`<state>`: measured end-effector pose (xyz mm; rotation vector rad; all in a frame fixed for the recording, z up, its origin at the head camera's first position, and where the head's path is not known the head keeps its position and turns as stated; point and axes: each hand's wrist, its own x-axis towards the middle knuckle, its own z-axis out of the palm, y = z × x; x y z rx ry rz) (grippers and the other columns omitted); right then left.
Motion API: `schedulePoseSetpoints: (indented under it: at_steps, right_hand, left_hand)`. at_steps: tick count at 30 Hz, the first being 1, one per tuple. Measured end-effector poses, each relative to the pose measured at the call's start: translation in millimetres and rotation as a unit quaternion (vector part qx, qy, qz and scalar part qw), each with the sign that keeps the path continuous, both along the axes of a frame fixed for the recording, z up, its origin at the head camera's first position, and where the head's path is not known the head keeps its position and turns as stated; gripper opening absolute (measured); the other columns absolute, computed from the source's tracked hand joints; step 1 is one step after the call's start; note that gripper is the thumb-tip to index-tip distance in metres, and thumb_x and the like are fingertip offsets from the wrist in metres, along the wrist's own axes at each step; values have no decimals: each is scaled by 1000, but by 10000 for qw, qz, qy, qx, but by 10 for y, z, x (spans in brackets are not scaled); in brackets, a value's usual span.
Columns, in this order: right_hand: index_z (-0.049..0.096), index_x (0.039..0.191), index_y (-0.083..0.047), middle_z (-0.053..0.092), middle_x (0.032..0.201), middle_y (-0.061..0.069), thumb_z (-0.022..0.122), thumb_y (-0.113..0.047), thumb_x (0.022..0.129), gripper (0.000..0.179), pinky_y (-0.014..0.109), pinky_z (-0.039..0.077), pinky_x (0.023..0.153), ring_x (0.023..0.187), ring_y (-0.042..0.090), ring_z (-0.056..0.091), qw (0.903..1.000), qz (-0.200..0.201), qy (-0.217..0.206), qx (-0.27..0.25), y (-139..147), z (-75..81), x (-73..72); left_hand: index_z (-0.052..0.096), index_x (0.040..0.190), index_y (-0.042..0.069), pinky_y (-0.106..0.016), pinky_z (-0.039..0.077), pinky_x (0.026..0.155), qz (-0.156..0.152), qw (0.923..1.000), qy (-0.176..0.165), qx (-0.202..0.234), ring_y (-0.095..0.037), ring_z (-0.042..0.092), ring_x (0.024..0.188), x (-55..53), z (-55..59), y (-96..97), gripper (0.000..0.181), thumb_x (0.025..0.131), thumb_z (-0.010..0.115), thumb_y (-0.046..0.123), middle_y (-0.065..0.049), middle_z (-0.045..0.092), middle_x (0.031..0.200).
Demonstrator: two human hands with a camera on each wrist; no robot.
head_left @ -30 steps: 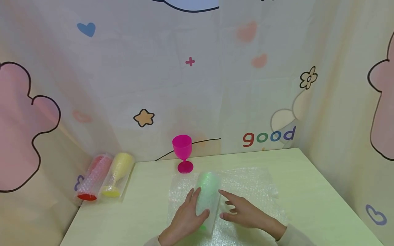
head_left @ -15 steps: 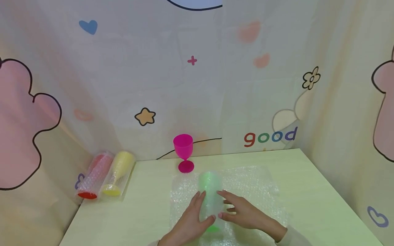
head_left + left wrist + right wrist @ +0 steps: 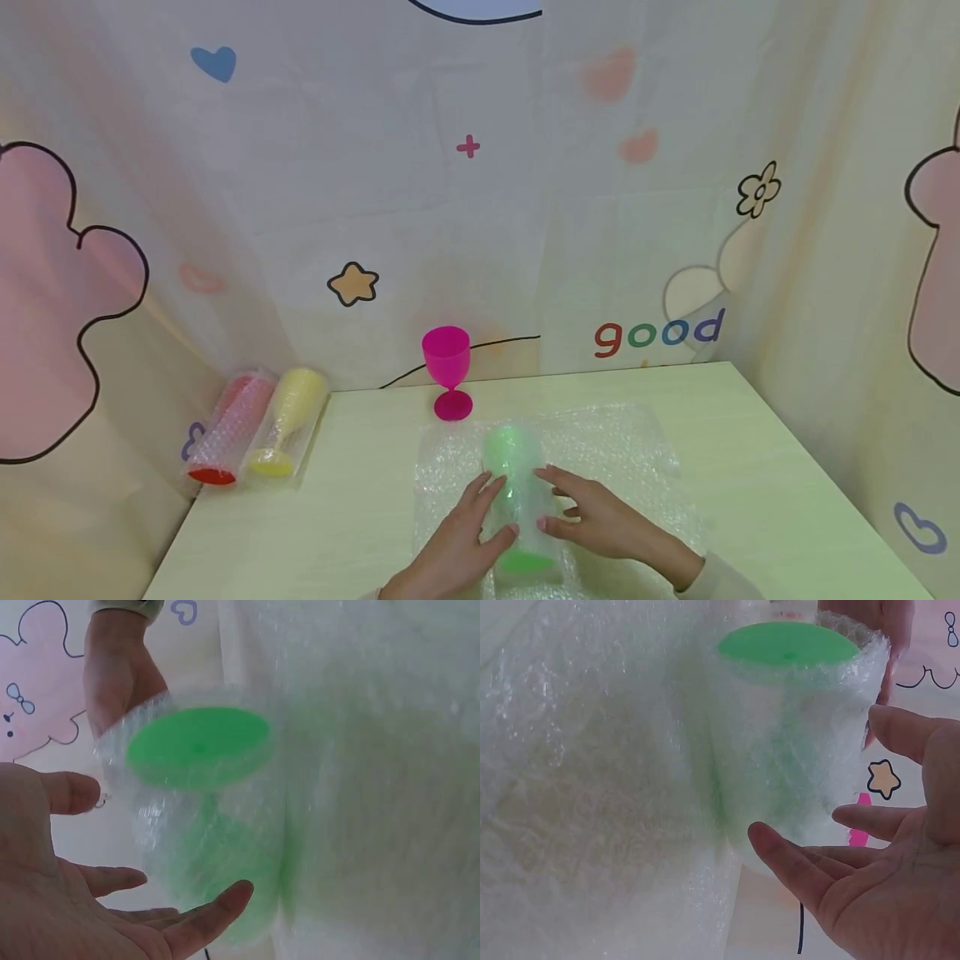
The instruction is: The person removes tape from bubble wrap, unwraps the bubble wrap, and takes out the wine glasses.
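Note:
A green goblet (image 3: 513, 454), rolled in bubble wrap, lies in the head view on a spread sheet of bubble wrap (image 3: 622, 450). Its round base (image 3: 199, 742) points toward the person, and the cup end faces away. My left hand (image 3: 461, 537) rests on the roll's left side, fingers spread and relaxed. On the right side, my right hand (image 3: 600, 521) has its fingertips at or very close to the wrap; contact is hard to tell. Both wrist views show loosely spread fingers around the roll, with the green base (image 3: 787, 645) seen through the wrap's end.
A bare pink goblet (image 3: 447, 358) stands upright behind the sheet. At the table's left edge lie two bubble-wrapped goblets, one red (image 3: 234, 425) and one yellow (image 3: 288, 421). A patterned curtain (image 3: 480, 250) encloses the pale table (image 3: 352, 517).
The wrapped green goblet has rolled a little to the right and come slightly nearer, so its base shows more. My left hand has moved right with it; the right hand has barely moved.

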<state>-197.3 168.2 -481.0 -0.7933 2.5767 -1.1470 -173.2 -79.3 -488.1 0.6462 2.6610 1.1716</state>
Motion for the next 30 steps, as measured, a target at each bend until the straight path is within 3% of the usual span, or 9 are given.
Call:
schedulePoseSetpoints:
  at_steps: [4,9,16,21,24,30]
  right_hand:
    - [41,148,-8,37,154,24,62,-45,94,69,46,58,87,127,43,55,9998,-151,124,79,3,26,-6]
    - [43,147,-8,37,154,25,62,-48,93,69,46,58,85,124,42,58,9989,-224,393,103,-23,77,14]
    - [48,145,-12,43,152,22,62,-51,92,67,41,60,79,117,35,63,9926,-514,970,513,-100,133,58]
    - [52,141,-12,49,147,20,67,-51,87,68,52,55,92,123,38,59,9830,-842,1353,914,-184,141,68]
    - [54,140,-11,51,145,22,70,-53,84,71,58,51,95,122,42,59,9791,-992,1381,1112,-226,145,76]
    - [59,134,-9,57,138,23,76,-48,81,68,59,53,89,116,41,63,9720,-1198,1493,1365,-270,145,74]
  left_hand:
    - [28,156,19,-62,46,101,-81,9993,323,-148,-37,42,141,-146,3,-82,77,93,57,53,-4,18,166]
    - [23,157,20,-62,36,110,-589,9973,250,-361,-31,22,152,-282,-37,-175,85,89,64,51,2,14,167]
    - [19,158,22,-60,36,111,-876,9933,428,-624,-28,10,155,-309,-103,-149,91,88,60,62,7,7,167]
    - [19,158,22,-59,38,111,-936,9920,571,-622,-29,9,155,-324,-128,-82,92,88,58,65,7,5,168]
    - [17,159,22,-58,39,110,-958,9919,615,-568,-29,7,155,-333,-154,-38,92,88,59,64,8,3,168]
    - [15,159,19,-60,38,111,-1059,9915,571,-487,-29,2,155,-340,-151,44,96,87,60,64,6,-1,168]
